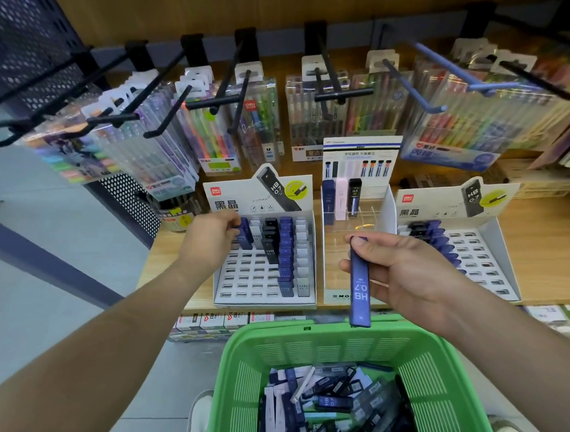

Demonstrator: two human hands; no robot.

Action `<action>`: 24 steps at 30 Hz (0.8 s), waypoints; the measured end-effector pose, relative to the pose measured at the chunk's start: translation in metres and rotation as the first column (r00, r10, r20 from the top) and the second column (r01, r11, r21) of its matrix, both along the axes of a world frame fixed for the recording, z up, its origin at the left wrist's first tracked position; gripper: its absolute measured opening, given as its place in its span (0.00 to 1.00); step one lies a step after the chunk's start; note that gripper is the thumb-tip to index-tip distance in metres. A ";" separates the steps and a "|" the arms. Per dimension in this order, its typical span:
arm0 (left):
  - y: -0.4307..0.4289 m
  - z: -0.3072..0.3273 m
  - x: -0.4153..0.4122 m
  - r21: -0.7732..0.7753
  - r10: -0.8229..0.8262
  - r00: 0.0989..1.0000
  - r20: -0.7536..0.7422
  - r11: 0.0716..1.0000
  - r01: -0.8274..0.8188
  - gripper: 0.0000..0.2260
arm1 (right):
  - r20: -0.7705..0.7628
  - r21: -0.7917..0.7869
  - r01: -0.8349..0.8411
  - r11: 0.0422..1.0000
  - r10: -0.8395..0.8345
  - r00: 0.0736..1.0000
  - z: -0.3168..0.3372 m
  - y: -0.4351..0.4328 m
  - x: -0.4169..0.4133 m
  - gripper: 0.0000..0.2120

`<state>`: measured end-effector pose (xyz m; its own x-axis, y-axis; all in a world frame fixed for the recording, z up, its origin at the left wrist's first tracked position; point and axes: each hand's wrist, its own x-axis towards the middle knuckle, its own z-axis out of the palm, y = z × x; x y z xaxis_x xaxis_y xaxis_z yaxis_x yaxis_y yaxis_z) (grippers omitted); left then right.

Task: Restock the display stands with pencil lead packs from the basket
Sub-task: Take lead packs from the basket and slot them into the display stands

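Head view: a wooden shelf (543,246) carries a display stand (263,300) at centre, grey floor (49,205) at left. The left hand (211,238) pinches a blue pack (245,237) in the stand; the right hand (405,273) grips a second pack (360,291).

**Front slots open, hooks overhead**

Peg hooks (213,103) and hanging pen packs (219,147) crowd the air over the shelf's (543,253) back edge. The left display stand's (263,301) front rows are free; lead packs (286,255) wall its right columns. The right display stand's (484,257) right side is open.
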<state>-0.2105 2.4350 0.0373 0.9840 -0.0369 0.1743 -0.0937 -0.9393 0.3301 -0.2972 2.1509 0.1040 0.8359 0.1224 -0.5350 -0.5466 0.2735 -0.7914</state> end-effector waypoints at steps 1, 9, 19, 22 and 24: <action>0.000 0.001 0.000 0.019 -0.010 1.000 0.022 1.000 0.010 0.06 | 0.001 -0.020 0.002 1.000 -0.002 1.000 0.000 0.000 0.000 0.06; -0.035 0.064 -0.016 -0.454 -0.100 0.924 -0.370 0.887 -0.086 0.05 | 0.005 0.033 0.156 0.987 -0.156 0.988 0.002 0.000 0.003 0.05; -0.082 0.117 -0.079 -0.736 -0.372 0.829 -0.417 0.674 -0.068 0.07 | -0.008 0.014 0.163 0.987 -0.163 0.987 0.014 0.003 -0.004 0.09; -0.076 0.112 -0.080 -0.798 -0.256 0.893 -0.371 0.580 -0.164 0.05 | 0.029 -0.114 -0.050 0.992 0.054 0.998 0.020 0.002 -0.011 0.08; -0.069 0.110 -0.080 -0.831 -0.234 0.899 -0.370 0.517 -0.207 0.05 | 0.055 -0.206 -0.192 0.960 0.208 0.977 0.023 0.005 -0.015 0.09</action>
<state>-0.2904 2.3658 0.1475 0.9594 -0.1063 -0.2613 0.2381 -0.1917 0.9521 -0.3126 2.1560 0.1268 0.8439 0.1893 -0.5019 -0.5109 -0.0016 -0.8596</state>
